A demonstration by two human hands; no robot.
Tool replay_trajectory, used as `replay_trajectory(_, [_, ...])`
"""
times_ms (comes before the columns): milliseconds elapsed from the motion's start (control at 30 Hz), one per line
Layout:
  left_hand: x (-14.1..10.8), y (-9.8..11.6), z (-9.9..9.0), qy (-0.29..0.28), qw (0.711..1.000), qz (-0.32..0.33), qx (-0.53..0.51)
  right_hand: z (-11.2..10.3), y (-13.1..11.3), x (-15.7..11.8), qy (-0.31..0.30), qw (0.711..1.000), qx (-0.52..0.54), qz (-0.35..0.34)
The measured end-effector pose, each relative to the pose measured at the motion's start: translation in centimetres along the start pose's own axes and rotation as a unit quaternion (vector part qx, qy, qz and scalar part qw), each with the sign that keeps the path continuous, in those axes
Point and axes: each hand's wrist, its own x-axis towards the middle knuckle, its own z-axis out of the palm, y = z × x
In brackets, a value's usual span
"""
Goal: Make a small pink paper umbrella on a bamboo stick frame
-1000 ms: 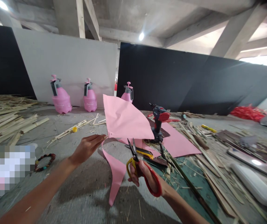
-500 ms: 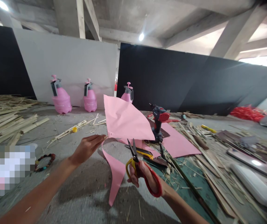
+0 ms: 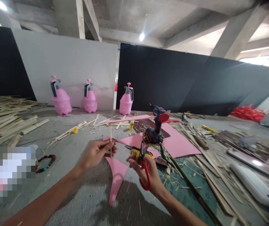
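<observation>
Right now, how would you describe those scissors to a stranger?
Beneath the three pink pump sprayers, pink paper lies on the floor. Over it, scissors with dark blades and a red handle sit in the person's right hand, unlike the cordless drill standing nearby.

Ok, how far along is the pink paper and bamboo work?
Done: a pink paper piece lies cut to a curved point. In hand: the left hand pinches a thin bamboo stick upright; the right hand holds red-handled scissors. Left: a larger pink sheet lies flat by the cordless drill, and bamboo strips lie piled.
</observation>
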Motion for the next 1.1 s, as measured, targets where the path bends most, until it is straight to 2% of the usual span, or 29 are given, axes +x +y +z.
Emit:
replay_trajectory(133, [-1.7,-0.3,1.8,-0.006,0.999,-0.032,-0.035,0.9,0.1,0.7,0.07,0.997,-0.021,0.012])
replay_trajectory(267, [-3.6,-0.2,3.1,-0.012,0.999,-0.03,-0.03,2.0,-1.0,0.9,0.105,0.994,-0.027,-0.026])
replay_trajectory(533, [-5.1,1.2,4.6,-0.045,0.996,0.034,0.069,3.5,-0.8,-0.1,0.109,0.991,0.007,-0.079])
replay_trajectory(700, [-4.8,0.3,4.3,-0.069,0.997,-0.039,0.024,3.5,-0.3,0.3,0.133,0.986,-0.018,-0.096])
replay_trajectory(733, [-4.7,0.0,4.2,-0.059,0.997,-0.05,0.009,3.6,-0.2,0.3,0.138,0.986,-0.021,-0.093])
replay_trajectory(867, [-4.6,0.2,3.9,0.051,0.997,-0.059,0.0,3.6,0.2,0.3,0.14,0.986,-0.026,-0.083])
replay_trajectory(967, [-4.6,1.4,4.0,0.024,0.999,-0.025,0.001,3.7,0.4,0.2,0.126,0.987,-0.027,-0.097])
replay_trajectory(1100, [-4.4,2.3,4.3,0.048,0.997,0.025,0.049,3.8,0.3,0.1,0.102,0.988,-0.026,-0.112])
